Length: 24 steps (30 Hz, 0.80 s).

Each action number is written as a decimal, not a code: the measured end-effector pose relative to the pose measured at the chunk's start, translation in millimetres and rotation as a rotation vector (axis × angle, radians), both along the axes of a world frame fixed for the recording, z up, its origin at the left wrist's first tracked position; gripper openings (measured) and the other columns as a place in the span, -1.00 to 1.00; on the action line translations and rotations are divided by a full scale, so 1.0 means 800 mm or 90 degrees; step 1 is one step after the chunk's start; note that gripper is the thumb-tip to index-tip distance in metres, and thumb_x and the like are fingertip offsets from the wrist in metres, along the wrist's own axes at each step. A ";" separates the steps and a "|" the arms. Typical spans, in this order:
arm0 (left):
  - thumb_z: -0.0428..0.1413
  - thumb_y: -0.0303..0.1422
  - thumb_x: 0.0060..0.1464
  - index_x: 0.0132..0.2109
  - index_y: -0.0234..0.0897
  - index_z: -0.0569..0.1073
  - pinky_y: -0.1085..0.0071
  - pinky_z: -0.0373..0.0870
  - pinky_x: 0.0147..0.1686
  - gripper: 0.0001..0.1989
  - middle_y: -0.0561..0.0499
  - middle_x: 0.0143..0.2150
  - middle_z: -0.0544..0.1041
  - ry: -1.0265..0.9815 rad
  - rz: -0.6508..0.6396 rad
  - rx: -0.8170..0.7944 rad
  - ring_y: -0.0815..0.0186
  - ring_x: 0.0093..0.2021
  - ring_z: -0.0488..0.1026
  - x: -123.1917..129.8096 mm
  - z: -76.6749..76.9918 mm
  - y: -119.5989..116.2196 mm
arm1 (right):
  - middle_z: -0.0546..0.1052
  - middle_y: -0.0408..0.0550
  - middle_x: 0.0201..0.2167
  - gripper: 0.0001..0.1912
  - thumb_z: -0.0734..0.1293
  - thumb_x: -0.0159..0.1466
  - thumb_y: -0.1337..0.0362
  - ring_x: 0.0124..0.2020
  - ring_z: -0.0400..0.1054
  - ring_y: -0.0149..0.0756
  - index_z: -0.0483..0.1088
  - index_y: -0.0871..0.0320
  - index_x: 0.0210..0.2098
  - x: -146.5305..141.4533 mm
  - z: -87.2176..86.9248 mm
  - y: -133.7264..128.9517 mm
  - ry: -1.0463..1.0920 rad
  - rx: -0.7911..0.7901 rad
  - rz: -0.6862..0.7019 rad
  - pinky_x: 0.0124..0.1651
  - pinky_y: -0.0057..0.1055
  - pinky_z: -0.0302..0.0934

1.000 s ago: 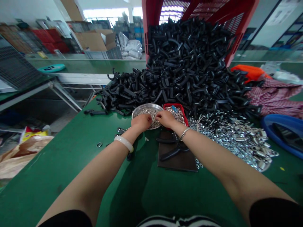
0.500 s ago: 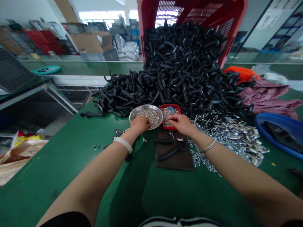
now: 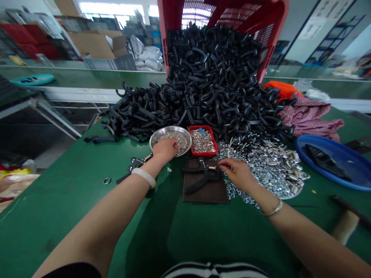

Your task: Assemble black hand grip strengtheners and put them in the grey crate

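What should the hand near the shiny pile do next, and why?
Maybe the right hand should pick from the silver pile: its fingertips are beside it, while the left hand is down in the round metal plate.

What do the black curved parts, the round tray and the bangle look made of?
The black curved parts look like moulded plastic or rubber, with a dull sheen. The round tray looks like polished steel, its rim reflective. The white bangle looks like glossy stone or glass, unclear which.
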<state>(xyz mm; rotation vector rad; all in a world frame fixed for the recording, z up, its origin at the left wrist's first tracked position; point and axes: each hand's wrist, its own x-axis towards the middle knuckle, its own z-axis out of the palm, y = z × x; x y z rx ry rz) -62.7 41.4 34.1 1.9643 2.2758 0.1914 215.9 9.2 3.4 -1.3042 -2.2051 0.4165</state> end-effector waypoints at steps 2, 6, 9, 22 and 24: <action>-0.13 -0.26 0.11 -0.17 -0.13 0.44 0.37 0.33 -0.24 -0.73 -0.02 -0.19 0.52 -0.013 -0.018 0.033 0.22 -0.20 0.44 0.005 0.000 -0.007 | 0.52 -0.09 -0.35 -0.86 0.23 0.15 0.34 -0.30 0.38 -0.30 0.42 0.12 -0.34 -0.003 -0.007 0.001 0.031 0.000 0.002 -0.21 -0.34 0.24; -0.14 -0.27 0.12 -0.15 -0.16 0.41 0.36 0.33 -0.26 -0.73 -0.03 -0.22 0.52 -0.036 -0.065 0.075 0.21 -0.23 0.44 0.023 -0.007 -0.021 | 0.51 -0.10 -0.34 -0.86 0.22 0.17 0.33 -0.29 0.38 -0.30 0.41 0.11 -0.31 -0.003 -0.018 0.000 0.060 0.019 0.003 -0.21 -0.35 0.25; -0.15 -0.26 0.13 -0.12 -0.15 0.41 0.34 0.34 -0.28 -0.71 -0.04 -0.21 0.51 -0.015 -0.045 0.061 0.20 -0.24 0.45 0.026 -0.010 -0.021 | 0.50 -0.09 -0.36 -0.86 0.22 0.18 0.33 -0.30 0.38 -0.30 0.41 0.12 -0.32 -0.003 -0.022 -0.002 0.064 0.054 0.000 -0.22 -0.35 0.26; 0.01 -0.22 0.01 -0.19 -0.03 0.50 0.26 0.35 -0.25 -0.76 -0.03 -0.15 0.51 0.019 -0.045 -0.072 0.12 -0.17 0.43 0.004 -0.009 0.015 | 0.48 0.04 -0.32 -0.68 0.17 0.14 0.49 -0.36 0.34 -0.28 0.38 0.22 -0.13 -0.001 -0.015 -0.008 -0.352 0.250 0.147 -0.31 -0.42 0.19; 0.00 -0.19 0.01 -0.20 -0.03 0.50 0.29 0.35 -0.27 -0.76 -0.01 -0.17 0.52 0.005 -0.026 -0.060 0.15 -0.20 0.43 0.004 -0.011 0.013 | 0.47 0.06 -0.29 -0.64 0.18 0.12 0.51 -0.33 0.34 -0.26 0.36 0.23 -0.09 -0.003 -0.010 -0.007 -0.403 0.234 0.166 -0.31 -0.42 0.19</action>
